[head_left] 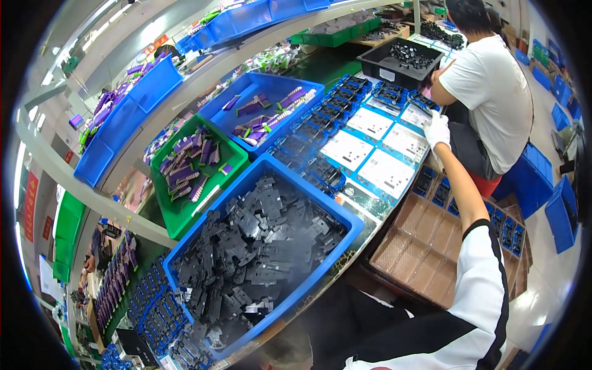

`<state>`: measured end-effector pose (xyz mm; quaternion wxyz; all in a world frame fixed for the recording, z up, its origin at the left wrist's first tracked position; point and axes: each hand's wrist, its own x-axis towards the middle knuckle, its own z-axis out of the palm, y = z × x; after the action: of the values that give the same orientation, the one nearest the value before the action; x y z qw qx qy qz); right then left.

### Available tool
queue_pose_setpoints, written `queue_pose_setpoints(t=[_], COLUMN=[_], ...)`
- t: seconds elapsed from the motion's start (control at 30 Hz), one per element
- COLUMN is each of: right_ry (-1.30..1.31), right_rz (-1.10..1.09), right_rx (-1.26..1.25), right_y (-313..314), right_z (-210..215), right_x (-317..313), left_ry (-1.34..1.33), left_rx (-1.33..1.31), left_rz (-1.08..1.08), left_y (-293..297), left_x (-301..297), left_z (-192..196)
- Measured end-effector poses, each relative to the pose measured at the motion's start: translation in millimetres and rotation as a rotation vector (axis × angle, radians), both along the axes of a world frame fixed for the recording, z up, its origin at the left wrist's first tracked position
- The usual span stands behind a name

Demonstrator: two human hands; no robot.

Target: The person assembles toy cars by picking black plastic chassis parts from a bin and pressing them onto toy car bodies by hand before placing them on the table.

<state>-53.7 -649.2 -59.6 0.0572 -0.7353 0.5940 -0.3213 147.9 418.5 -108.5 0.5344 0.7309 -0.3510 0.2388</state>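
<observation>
My right hand (436, 131), in a white glove, reaches out at the far right edge of the worktable. Its fingertips are closed at the near end of a small blue-and-black plastic frame (424, 101), which lies tilted beside similar parts; the grip is partly hidden. Just left of it, another blue-and-black frame (390, 91) rests above flat blue-edged pieces with white sheets (369, 122). Rows of black-and-blue frames (330, 108) line the table's left side. My left hand is out of view.
A large blue bin (354, 231) of black plastic plates stands nearby. Beyond are a green bin (166, 209) and blue bin (216, 111) with purple parts, and a black bin (370, 65). Brown compartment trays (419, 246) lie below my right arm. A co-worker (493, 98) sits ahead right.
</observation>
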Motion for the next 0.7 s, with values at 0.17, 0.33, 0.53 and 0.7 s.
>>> queue_pose_setpoints(t=[0.17, 0.33, 0.53, 0.7], right_ry=[0.109, 0.246, 0.188, -0.132], right_rz=[-0.147, -0.079, 0.106, 0.592], right_rx=[0.115, 0.124, -0.168, -0.272], right_y=[-58.1, -88.2, -85.9, 57.4], right_z=[-8.1, -14.2, -18.6, 55.0], right_x=[0.7, -4.9, -21.3, -1.2], left_ry=[-0.146, 0.749, 0.418, 0.412], left_rx=[0.016, -0.393, -0.351, -0.781], left_rz=[-0.006, 0.975, 1.008, 0.381], left_y=[-6.0, -69.5, -153.3, -337.3], left_x=[-38.6, -64.5, -55.2, -82.0], left_z=[6.8, 55.7, 93.8, 151.5])
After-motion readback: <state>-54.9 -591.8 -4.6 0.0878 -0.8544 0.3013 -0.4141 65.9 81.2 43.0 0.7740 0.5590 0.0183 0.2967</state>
